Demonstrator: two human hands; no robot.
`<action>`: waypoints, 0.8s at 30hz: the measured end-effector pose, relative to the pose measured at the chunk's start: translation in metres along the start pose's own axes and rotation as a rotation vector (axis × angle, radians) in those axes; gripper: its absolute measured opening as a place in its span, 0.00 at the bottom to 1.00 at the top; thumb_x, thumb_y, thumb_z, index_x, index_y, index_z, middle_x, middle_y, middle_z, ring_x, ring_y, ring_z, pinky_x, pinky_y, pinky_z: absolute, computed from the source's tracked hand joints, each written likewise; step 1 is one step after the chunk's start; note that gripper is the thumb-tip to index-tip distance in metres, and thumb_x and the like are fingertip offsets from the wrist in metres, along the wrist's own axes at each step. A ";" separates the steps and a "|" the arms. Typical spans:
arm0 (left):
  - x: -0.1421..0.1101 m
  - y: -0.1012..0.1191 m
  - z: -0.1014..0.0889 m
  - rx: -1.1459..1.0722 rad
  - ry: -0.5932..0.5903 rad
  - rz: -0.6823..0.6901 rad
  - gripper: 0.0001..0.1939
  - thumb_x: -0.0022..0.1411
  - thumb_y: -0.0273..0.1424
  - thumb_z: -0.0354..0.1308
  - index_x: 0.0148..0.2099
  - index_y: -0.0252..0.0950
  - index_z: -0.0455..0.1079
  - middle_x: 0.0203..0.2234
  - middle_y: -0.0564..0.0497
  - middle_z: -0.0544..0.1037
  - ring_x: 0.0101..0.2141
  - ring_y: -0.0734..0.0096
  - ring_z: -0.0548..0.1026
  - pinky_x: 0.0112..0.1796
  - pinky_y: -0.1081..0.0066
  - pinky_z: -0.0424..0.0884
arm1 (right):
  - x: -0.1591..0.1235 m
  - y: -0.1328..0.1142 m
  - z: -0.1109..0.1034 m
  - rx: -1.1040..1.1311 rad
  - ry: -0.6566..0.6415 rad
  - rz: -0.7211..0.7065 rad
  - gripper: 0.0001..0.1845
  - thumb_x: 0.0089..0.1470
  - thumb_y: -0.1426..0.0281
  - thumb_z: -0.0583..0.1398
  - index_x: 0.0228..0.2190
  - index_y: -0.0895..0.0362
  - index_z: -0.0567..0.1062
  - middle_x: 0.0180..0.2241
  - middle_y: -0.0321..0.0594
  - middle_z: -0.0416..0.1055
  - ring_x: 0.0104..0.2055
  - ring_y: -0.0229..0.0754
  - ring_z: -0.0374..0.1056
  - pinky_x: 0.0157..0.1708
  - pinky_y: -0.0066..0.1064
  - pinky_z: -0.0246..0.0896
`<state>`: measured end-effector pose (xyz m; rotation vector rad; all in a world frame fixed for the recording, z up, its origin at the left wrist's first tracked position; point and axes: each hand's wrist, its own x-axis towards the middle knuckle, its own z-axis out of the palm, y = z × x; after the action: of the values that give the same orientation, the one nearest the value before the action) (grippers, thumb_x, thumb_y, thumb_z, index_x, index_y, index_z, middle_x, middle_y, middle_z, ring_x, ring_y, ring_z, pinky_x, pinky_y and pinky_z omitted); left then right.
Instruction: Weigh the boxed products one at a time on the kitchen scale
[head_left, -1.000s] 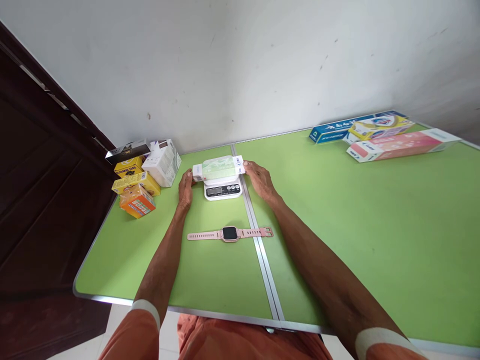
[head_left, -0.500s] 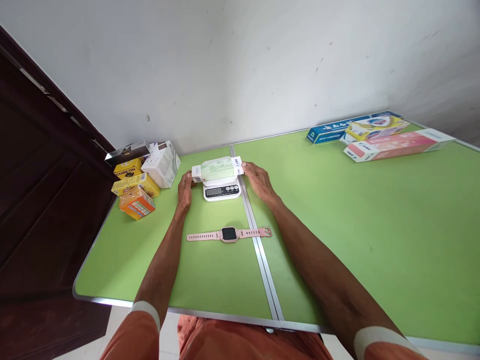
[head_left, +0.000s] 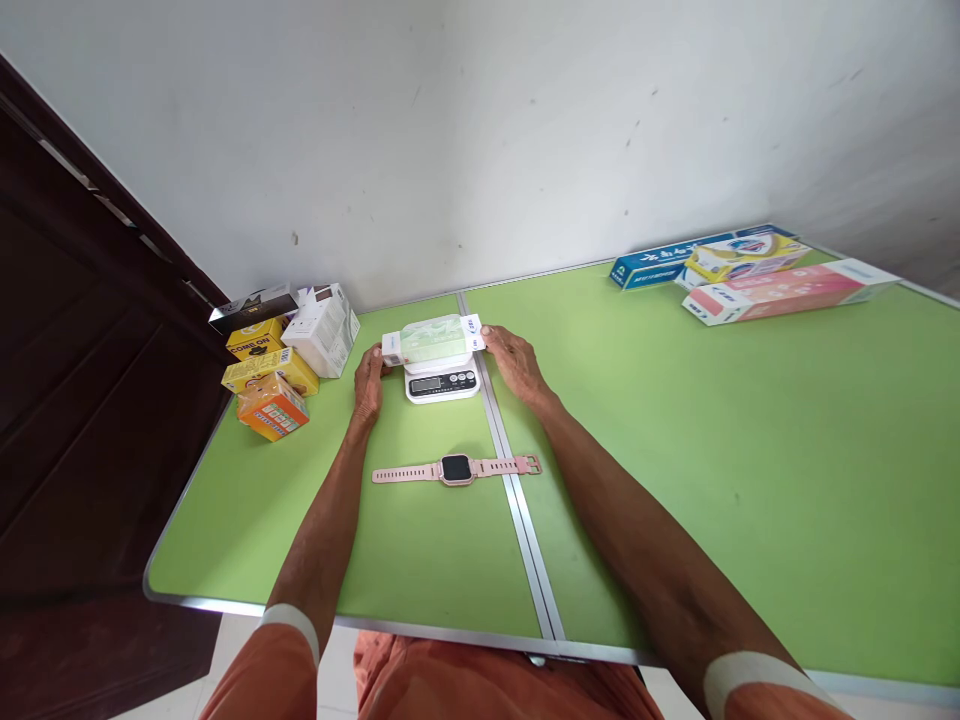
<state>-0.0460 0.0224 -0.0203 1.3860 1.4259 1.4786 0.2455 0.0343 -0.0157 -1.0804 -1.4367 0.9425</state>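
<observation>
A long green-and-white carton (head_left: pixel 433 340) lies crosswise on the white digital kitchen scale (head_left: pixel 442 384), its ends reaching past the platform. My left hand (head_left: pixel 368 384) grips the carton's left end, fingers partly hidden behind it. At the other end, my right hand (head_left: pixel 514 362) holds the carton with its fingertips. The scale's dark display and its buttons face me; no reading can be made out. Nearer to me, a pink smartwatch (head_left: pixel 457 469) lies flat with its strap stretched out sideways.
On the left stand a black box (head_left: pixel 255 306), a white box (head_left: pixel 324 332), yellow boxes (head_left: pixel 271 372) and an orange box (head_left: pixel 274 408). Far right, a blue carton (head_left: pixel 651 268), a yellow soap box (head_left: pixel 745 256) and a pink carton (head_left: pixel 791 292) lie together on the green table (head_left: pixel 712 450).
The whole view has shifted very slightly. Both hands stay at the ends of the carton, which remains on the scale.
</observation>
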 end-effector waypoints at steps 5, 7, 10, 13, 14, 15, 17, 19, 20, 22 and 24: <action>0.001 -0.002 -0.002 0.003 -0.006 0.001 0.43 0.69 0.71 0.54 0.63 0.40 0.80 0.63 0.38 0.83 0.60 0.47 0.82 0.59 0.51 0.81 | 0.001 0.000 0.001 -0.024 0.009 0.009 0.55 0.57 0.19 0.50 0.52 0.51 0.87 0.57 0.56 0.85 0.60 0.68 0.79 0.64 0.65 0.75; 0.001 -0.003 -0.002 0.010 -0.003 0.001 0.43 0.69 0.70 0.54 0.63 0.39 0.79 0.63 0.38 0.83 0.60 0.48 0.82 0.59 0.51 0.81 | 0.002 0.002 0.000 -0.041 0.010 0.015 0.57 0.55 0.18 0.50 0.52 0.51 0.87 0.56 0.56 0.85 0.59 0.68 0.80 0.63 0.65 0.76; 0.002 -0.005 -0.003 0.020 0.002 0.001 0.43 0.69 0.70 0.54 0.64 0.40 0.78 0.62 0.38 0.83 0.58 0.49 0.83 0.59 0.51 0.81 | 0.003 0.004 0.000 -0.052 0.018 0.003 0.55 0.56 0.19 0.50 0.52 0.50 0.87 0.56 0.55 0.86 0.58 0.66 0.81 0.61 0.63 0.77; 0.002 -0.006 -0.003 0.024 0.015 -0.013 0.45 0.68 0.72 0.54 0.66 0.40 0.77 0.62 0.38 0.83 0.57 0.49 0.84 0.59 0.51 0.81 | 0.004 0.007 0.000 -0.053 0.028 -0.006 0.56 0.56 0.18 0.50 0.52 0.50 0.87 0.56 0.55 0.86 0.57 0.66 0.81 0.60 0.63 0.78; 0.002 -0.006 -0.003 0.023 0.019 -0.018 0.46 0.68 0.72 0.54 0.66 0.40 0.77 0.62 0.38 0.83 0.57 0.48 0.84 0.59 0.50 0.81 | 0.004 0.007 0.001 -0.053 0.029 -0.006 0.56 0.56 0.18 0.50 0.52 0.51 0.87 0.56 0.56 0.85 0.57 0.66 0.81 0.60 0.63 0.78; 0.002 -0.005 -0.003 0.022 0.022 -0.024 0.47 0.67 0.73 0.55 0.67 0.40 0.76 0.64 0.37 0.82 0.57 0.47 0.83 0.59 0.49 0.81 | 0.004 0.008 0.001 -0.050 0.029 -0.004 0.57 0.56 0.18 0.50 0.52 0.51 0.87 0.56 0.57 0.85 0.58 0.66 0.81 0.60 0.64 0.78; 0.002 -0.002 -0.002 0.014 0.019 -0.034 0.49 0.65 0.74 0.55 0.70 0.41 0.74 0.68 0.36 0.79 0.61 0.44 0.82 0.61 0.49 0.80 | 0.004 0.009 0.001 -0.031 0.030 0.002 0.57 0.56 0.18 0.51 0.54 0.51 0.87 0.57 0.57 0.85 0.59 0.67 0.80 0.62 0.65 0.77; 0.001 0.002 -0.002 -0.001 0.003 -0.050 0.51 0.64 0.73 0.58 0.73 0.41 0.71 0.71 0.36 0.75 0.66 0.43 0.79 0.63 0.49 0.79 | 0.004 0.009 0.001 0.010 0.033 0.020 0.57 0.55 0.19 0.55 0.59 0.51 0.85 0.60 0.58 0.83 0.62 0.69 0.79 0.63 0.66 0.76; 0.002 0.005 -0.002 -0.010 -0.014 -0.059 0.52 0.63 0.72 0.61 0.74 0.42 0.70 0.73 0.36 0.74 0.68 0.42 0.77 0.65 0.49 0.78 | 0.005 0.010 0.002 0.033 0.033 0.031 0.57 0.54 0.20 0.57 0.62 0.51 0.83 0.63 0.58 0.81 0.63 0.69 0.79 0.64 0.65 0.76; 0.002 0.011 -0.003 -0.024 -0.063 -0.068 0.52 0.60 0.68 0.70 0.75 0.43 0.69 0.75 0.35 0.71 0.71 0.41 0.75 0.67 0.49 0.75 | 0.006 0.010 0.003 0.072 0.027 0.048 0.59 0.53 0.22 0.61 0.68 0.50 0.79 0.67 0.58 0.78 0.65 0.69 0.78 0.65 0.65 0.77; 0.004 0.016 -0.004 -0.025 -0.124 -0.058 0.52 0.54 0.62 0.78 0.73 0.42 0.71 0.74 0.35 0.73 0.71 0.40 0.75 0.69 0.46 0.74 | 0.007 0.010 0.005 0.099 0.011 0.051 0.59 0.53 0.24 0.64 0.70 0.50 0.77 0.69 0.58 0.76 0.64 0.69 0.79 0.65 0.65 0.77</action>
<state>-0.0475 0.0215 -0.0035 1.3845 1.3544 1.3449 0.2418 0.0437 -0.0236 -1.0514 -1.3446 1.0324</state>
